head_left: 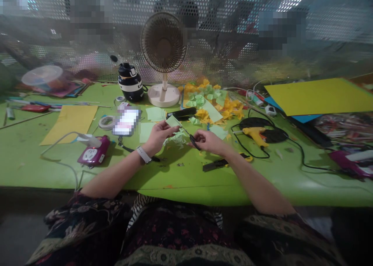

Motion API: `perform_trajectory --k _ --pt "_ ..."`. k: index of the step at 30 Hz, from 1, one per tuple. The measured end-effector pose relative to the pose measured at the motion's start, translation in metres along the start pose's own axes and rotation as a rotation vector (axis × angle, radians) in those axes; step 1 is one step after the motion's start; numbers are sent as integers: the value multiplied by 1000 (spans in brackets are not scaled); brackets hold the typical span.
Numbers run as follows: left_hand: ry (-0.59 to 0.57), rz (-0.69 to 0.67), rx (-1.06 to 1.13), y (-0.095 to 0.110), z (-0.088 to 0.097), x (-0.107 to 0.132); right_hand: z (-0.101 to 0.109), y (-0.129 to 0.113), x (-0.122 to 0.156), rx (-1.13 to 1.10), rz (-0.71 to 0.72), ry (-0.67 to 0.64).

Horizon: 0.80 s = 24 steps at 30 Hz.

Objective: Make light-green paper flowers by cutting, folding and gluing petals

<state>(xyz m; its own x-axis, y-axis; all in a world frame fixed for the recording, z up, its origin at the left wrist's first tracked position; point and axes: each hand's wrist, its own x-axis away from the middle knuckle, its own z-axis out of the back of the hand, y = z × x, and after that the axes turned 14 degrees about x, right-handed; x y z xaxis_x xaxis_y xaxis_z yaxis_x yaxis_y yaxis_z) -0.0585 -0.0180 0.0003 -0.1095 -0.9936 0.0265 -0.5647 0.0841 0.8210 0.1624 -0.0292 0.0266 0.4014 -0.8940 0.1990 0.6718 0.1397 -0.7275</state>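
Over the head view I have my left hand pinching a pale green paper slip above the middle of the green surface. My right hand grips dark-handled scissors, blades pointing at the slip; I can't tell whether they touch it. Pale green cuttings lie between my hands. Toward the surface's far edge stand the fan and orange paper flowers; a yellow glue gun lies right of centre, a purple power strip near the left front corner.
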Motion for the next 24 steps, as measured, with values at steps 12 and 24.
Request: perform_trajectory --k 12,24 --pt "-6 10 48 0 -1 -1 0 2 -2 -14 30 16" --pt "-45 8 37 0 2 -5 3 -6 2 -32 10 30"
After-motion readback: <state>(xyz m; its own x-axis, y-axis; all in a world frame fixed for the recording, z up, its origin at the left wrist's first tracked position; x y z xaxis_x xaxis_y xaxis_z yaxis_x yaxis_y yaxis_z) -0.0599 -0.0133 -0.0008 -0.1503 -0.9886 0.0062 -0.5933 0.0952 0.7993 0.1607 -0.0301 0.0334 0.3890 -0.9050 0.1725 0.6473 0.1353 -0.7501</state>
